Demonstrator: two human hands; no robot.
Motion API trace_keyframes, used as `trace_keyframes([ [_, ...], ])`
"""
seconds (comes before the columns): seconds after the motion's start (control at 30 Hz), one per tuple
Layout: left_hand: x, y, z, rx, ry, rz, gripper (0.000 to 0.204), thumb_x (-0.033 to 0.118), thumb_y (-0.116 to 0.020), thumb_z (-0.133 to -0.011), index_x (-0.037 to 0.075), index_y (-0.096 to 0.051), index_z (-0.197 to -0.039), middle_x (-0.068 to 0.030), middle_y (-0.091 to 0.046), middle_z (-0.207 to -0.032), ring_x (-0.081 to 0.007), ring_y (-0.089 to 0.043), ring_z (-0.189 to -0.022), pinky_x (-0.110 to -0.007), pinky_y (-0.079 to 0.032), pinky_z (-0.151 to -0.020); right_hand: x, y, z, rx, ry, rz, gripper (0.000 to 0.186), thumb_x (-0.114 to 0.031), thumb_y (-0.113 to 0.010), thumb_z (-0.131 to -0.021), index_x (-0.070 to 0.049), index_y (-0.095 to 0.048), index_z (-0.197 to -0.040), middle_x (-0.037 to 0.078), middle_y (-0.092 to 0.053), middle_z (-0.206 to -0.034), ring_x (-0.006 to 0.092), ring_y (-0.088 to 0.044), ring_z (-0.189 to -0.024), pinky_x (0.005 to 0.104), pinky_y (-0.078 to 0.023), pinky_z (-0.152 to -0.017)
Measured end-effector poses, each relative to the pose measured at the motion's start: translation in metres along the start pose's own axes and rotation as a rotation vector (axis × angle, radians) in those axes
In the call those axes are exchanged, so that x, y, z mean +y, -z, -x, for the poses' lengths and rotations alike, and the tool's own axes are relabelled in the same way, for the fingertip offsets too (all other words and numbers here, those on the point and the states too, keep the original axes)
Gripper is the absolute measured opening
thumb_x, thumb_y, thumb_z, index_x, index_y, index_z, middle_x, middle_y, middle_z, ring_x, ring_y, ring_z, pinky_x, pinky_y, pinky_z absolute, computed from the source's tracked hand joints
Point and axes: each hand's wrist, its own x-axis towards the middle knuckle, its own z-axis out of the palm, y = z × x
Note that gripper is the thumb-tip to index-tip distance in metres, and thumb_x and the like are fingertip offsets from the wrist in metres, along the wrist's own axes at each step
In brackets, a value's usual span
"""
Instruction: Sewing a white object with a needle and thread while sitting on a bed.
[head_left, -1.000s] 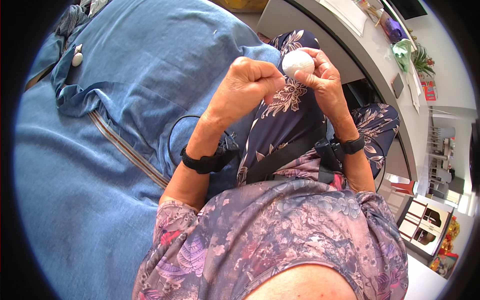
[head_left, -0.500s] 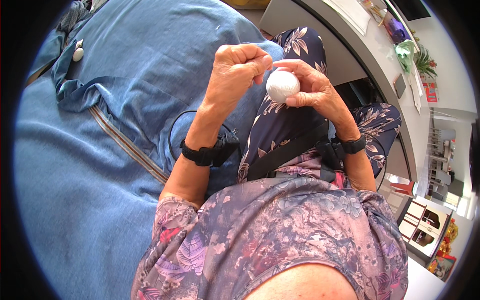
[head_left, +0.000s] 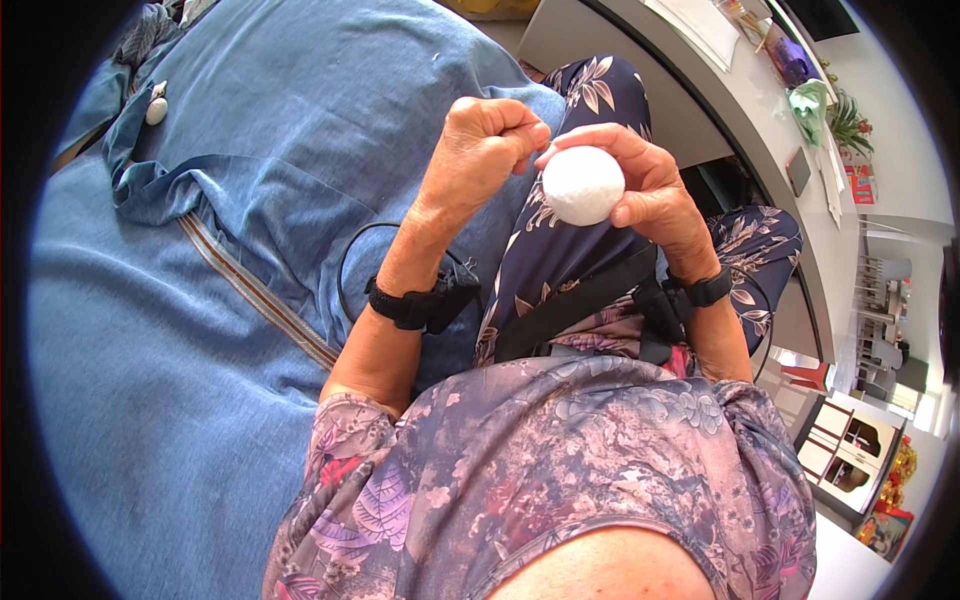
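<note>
A smooth-looking white ball point(head_left: 584, 186) is held up over my lap, between the fingers and thumb of my right hand point(head_left: 655, 185). The fingers curve over its far side and the thumb presses its near right side. Just left of the ball, my left hand point(head_left: 490, 150) is closed in a pinch, with the fingertips close to the right index fingertip. Whatever lies in that pinch, if anything, is too small or hidden to make out. Both wrists carry black straps with small boxes.
A blue cloth-covered surface point(head_left: 200, 340) with a striped band point(head_left: 255, 280) spreads on the left. On it, at the far left, lies a small white round object point(head_left: 156, 110). A curved pale counter point(head_left: 770, 150) at the right bears a phone point(head_left: 798, 172) and a green cloth point(head_left: 808, 108).
The ball has turned and come a little to the right and nearer, looking larger. My right hand has shifted right with it. My left hand has moved slightly, still pinched.
</note>
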Motion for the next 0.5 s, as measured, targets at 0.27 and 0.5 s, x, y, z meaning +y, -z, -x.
trace_keyframes([
  [0.27, -0.005, 0.002, -0.001, -0.079, 0.086, 0.117, 0.015, 0.011, -0.063, -0.086, 0.001, -0.068, -0.076, 0.0025, -0.051, -0.053, -0.0015, -0.041, -0.045, -0.017, -0.028, -0.041, -0.003, 0.014, -0.003, 0.131, 0.227, -0.263, 0.071, -0.031, -0.074, -0.077, 0.000, -0.042, -0.132, 0.026, -0.049, -0.129, 0.0353, -0.055, -0.114, 0.0440, -0.047, -0.098],
  [0.5, -0.003, 0.001, 0.000, -0.146, 0.139, 0.104, 0.015, 0.010, -0.063, -0.086, 0.001, -0.068, -0.076, 0.0015, -0.053, -0.054, -0.0015, -0.042, -0.044, -0.017, -0.028, -0.041, 0.005, 0.031, -0.004, 0.243, 0.295, -0.442, 0.064, -0.026, -0.068, -0.083, 0.007, -0.039, -0.131, 0.033, -0.044, -0.130, 0.0382, -0.053, -0.116, 0.0446, -0.045, -0.100],
])
